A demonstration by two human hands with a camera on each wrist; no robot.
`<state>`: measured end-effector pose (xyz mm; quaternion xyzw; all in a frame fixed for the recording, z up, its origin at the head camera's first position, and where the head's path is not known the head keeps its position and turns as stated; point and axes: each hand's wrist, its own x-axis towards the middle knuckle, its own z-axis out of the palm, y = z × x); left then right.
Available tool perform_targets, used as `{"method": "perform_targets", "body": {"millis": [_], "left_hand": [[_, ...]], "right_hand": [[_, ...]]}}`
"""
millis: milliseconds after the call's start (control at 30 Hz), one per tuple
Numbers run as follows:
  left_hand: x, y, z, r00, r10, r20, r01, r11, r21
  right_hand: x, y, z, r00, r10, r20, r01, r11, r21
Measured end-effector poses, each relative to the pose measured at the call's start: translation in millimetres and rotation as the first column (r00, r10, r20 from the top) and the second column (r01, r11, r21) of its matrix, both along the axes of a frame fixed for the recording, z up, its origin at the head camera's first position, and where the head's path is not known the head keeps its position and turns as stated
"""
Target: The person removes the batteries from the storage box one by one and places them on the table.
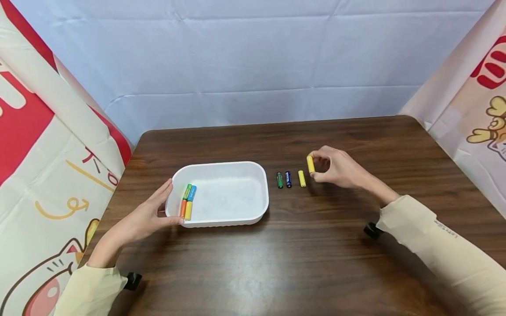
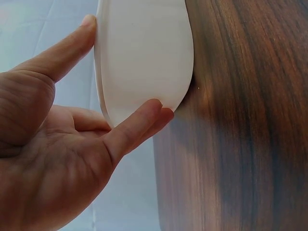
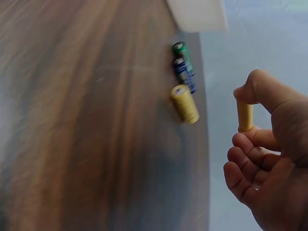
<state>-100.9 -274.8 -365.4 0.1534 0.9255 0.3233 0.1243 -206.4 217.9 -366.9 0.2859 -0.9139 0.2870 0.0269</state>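
Head view shows two batteries already lying in the white tray, which the left hand steadies with straight fingers, while the right hand pinches a yellow battery at the tray's 3 o'clock, leaving three more batteries on the table.

On the dark wood table, my left hand steadies the white tray at its nine o'clock end, where two batteries lie inside. My right hand pinches a yellow battery at the tray's three o'clock, just beside a yellow, a blue and a green battery.
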Motion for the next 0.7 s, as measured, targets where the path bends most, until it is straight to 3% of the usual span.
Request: {"method": "perform_targets", "body": {"millis": [133,300,700], "left_hand": [[0.2,-0.3,-0.3,1.0,0.004,0.002,-0.004,1.0,-0.006],[0.3,0.1,-0.5,1.0,0.007,0.006,-0.007,1.0,-0.01],[0.2,-0.7,-1.7,1.0,0.002,-0.006,-0.002,1.0,-0.008]], "right_hand": [[-3.0,12,-21.9,0.998,-0.011,0.055,0.008,0.999,0.052],[-4.8,18,-38.8,0.995,-0.003,0.095,-0.006,0.995,0.103],[-3.8,13,-47.6,0.991,-0.027,0.134,0.004,0.985,0.17]]}}
